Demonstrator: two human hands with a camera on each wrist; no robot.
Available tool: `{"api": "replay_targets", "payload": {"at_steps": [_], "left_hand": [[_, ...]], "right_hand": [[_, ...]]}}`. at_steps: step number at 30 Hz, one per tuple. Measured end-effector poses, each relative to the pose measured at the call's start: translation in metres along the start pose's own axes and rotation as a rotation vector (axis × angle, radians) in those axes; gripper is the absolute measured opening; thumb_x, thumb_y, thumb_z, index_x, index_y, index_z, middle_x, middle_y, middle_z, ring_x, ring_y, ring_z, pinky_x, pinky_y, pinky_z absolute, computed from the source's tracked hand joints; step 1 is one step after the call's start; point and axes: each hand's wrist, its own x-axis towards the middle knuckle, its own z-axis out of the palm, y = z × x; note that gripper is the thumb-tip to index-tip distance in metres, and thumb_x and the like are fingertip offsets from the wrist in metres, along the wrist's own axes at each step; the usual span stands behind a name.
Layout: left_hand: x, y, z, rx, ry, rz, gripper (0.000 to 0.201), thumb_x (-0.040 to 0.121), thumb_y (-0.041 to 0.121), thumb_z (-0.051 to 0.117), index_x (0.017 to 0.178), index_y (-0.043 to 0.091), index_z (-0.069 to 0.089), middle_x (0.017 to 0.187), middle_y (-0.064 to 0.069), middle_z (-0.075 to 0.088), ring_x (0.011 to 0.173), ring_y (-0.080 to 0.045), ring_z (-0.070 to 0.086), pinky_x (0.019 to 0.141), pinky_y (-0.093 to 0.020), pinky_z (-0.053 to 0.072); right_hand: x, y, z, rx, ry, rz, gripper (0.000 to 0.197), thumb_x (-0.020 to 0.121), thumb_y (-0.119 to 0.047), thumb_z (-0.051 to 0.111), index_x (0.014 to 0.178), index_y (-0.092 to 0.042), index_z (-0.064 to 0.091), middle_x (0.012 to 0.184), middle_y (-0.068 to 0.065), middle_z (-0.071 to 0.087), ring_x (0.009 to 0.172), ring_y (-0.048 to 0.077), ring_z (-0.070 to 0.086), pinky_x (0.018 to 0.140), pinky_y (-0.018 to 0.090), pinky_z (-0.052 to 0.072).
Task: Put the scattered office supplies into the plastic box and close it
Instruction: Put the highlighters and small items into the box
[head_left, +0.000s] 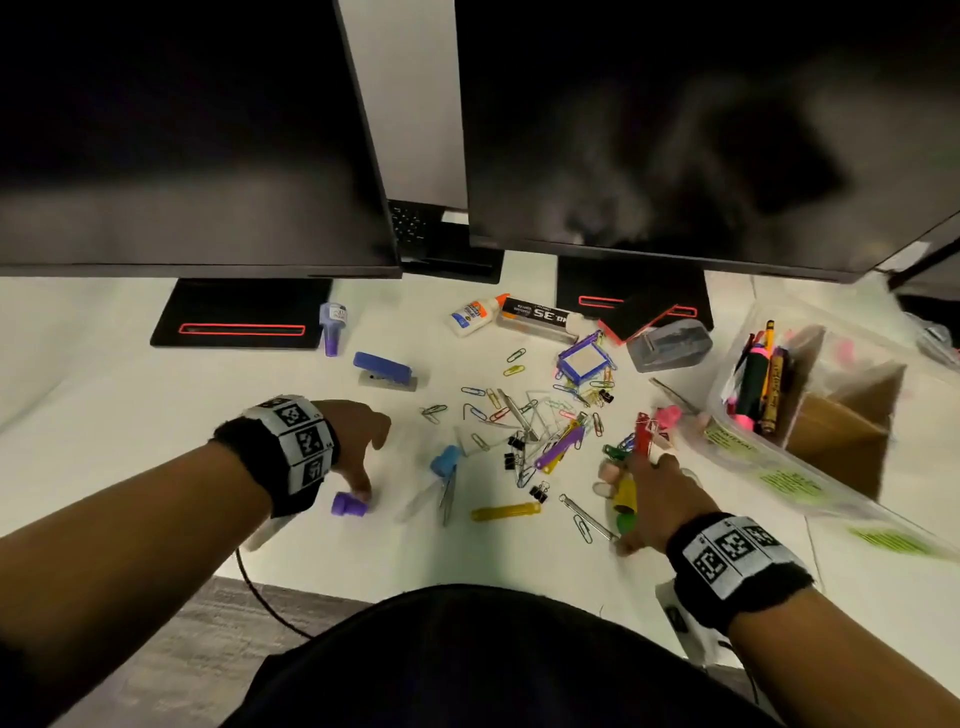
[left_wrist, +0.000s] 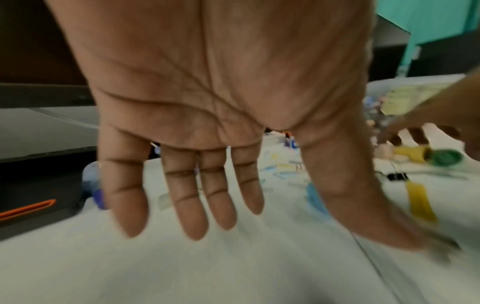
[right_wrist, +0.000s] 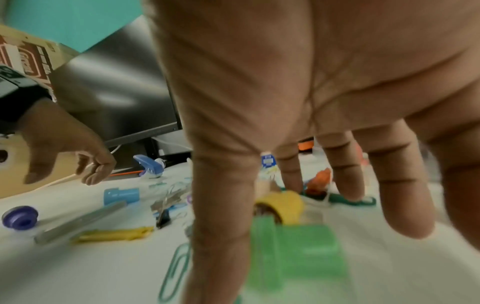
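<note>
**Two open hands over a desk of scattered supplies**

Two dark monitors (head_left: 197, 130) fill the far side of the white desk (head_left: 130, 395). At the right edge sits the clear plastic box (head_left: 810, 415), open on top, with markers and crayons standing in it beside a brown cardboard piece. The left hand (head_left: 353, 441) hovers palm down at the near left, fingers straight and spread, gripping nothing; its fingertips are just above a purple cap (head_left: 349, 504). The right hand (head_left: 660, 499) reaches into the pile at the near right, fingers extended and loosely spread, holding nothing; beneath it lie a yellow cap (right_wrist: 281, 202) and a green cap (right_wrist: 298, 246). A blue stapler (head_left: 384, 370) lies left of the pile, a glue bottle (head_left: 475, 314) far behind it. Coloured paper clips (head_left: 514, 358) and black binder clips (head_left: 539, 491) are strewn across the middle
</note>
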Motion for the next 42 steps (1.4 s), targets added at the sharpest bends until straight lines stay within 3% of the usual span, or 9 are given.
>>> {"api": "replay_targets", "payload": {"at_steps": [3,6,9,12,19,24,29,35,42], "left_hand": [[0.000,-0.004,0.017,0.062,-0.068,-0.053,0.090,0.061,0.042,0.084,0.132,0.019,0.033,0.128,-0.005,0.046,0.113,-0.025,0.053,0.086,-0.033,0.042],[0.006,-0.003,0.031,0.091,-0.079,-0.073,0.103,0.060,0.037,0.086,0.140,0.017,0.024,0.132,-0.008,0.045,0.116,-0.027,0.053,0.092,-0.037,0.044],[0.012,0.002,0.037,0.023,-0.074,-0.066,0.111,0.065,0.033,0.084,0.146,0.010,0.012,0.138,-0.009,0.047,0.122,-0.027,0.052,0.097,-0.035,0.043],[0.019,0.011,0.035,-0.067,-0.033,-0.053,0.095,0.069,0.028,0.082,0.140,0.007,0.023,0.129,-0.010,0.054,0.117,-0.028,0.055,0.093,-0.035,0.045],[0.037,0.049,0.022,-0.299,0.147,0.046,0.077,0.070,0.027,0.081,0.131,0.009,0.036,0.124,-0.011,0.057,0.113,-0.028,0.056,0.089,-0.032,0.044],[0.045,0.079,0.015,-0.440,0.225,0.138,0.073,0.071,0.026,0.079,0.128,0.010,0.038,0.120,-0.013,0.058,0.108,-0.030,0.058,0.087,-0.033,0.045],[0.049,0.087,0.010,-0.491,0.240,0.178,0.080,0.068,0.022,0.081,0.134,0.020,0.035,0.123,-0.009,0.052,0.101,-0.024,0.056,0.083,-0.027,0.042],[0.049,0.102,-0.001,-0.443,0.213,0.224,0.081,0.062,0.053,0.079,0.131,0.033,0.040,0.126,-0.008,0.042,0.117,-0.026,0.048,0.097,-0.035,0.043],[0.055,0.115,0.001,-0.304,0.251,0.282,0.058,0.071,0.045,0.075,0.120,0.025,0.052,0.125,-0.008,0.039,0.119,-0.027,0.041,0.099,-0.036,0.041]], "right_hand": [[0.004,-0.011,0.008,0.118,0.038,-0.015,0.105,0.056,-0.028,0.088,0.139,-0.018,0.025,0.129,0.015,0.037,0.110,0.032,0.056,0.090,0.035,0.049],[0.010,-0.025,0.012,0.201,0.080,-0.029,0.104,0.059,-0.030,0.086,0.141,-0.016,0.023,0.129,0.015,0.038,0.116,0.031,0.050,0.095,0.035,0.049],[0.016,-0.038,0.009,0.252,0.125,-0.092,0.083,0.065,-0.028,0.082,0.133,-0.009,0.037,0.128,0.012,0.043,0.119,0.030,0.042,0.101,0.035,0.043],[0.020,-0.048,0.003,0.261,0.178,-0.120,0.067,0.072,-0.027,0.078,0.127,-0.008,0.045,0.132,0.011,0.041,0.123,0.032,0.039,0.105,0.034,0.037],[0.035,-0.061,-0.008,0.425,0.262,-0.164,0.074,0.061,-0.025,0.085,0.124,-0.011,0.047,0.135,0.014,0.038,0.120,0.031,0.047,0.104,0.034,0.041],[0.019,-0.061,0.000,0.186,0.355,-0.331,0.054,0.074,-0.037,0.073,0.121,-0.018,0.052,0.124,0.007,0.044,0.117,0.027,0.041,0.096,0.033,0.041],[0.004,-0.051,0.033,0.026,0.175,-0.570,0.046,0.082,-0.041,0.063,0.120,-0.018,0.054,0.121,0.008,0.048,0.116,0.026,0.044,0.090,0.034,0.044],[0.024,-0.036,0.041,0.126,0.219,-0.472,0.036,0.090,-0.029,0.054,0.123,-0.015,0.057,0.122,0.011,0.050,0.120,0.030,0.045,0.091,0.037,0.048],[0.032,-0.004,0.031,0.313,0.540,-0.296,0.016,0.082,-0.009,0.060,0.095,-0.008,0.069,0.100,0.016,0.064,0.091,0.035,0.062,0.075,0.037,0.051]]}}
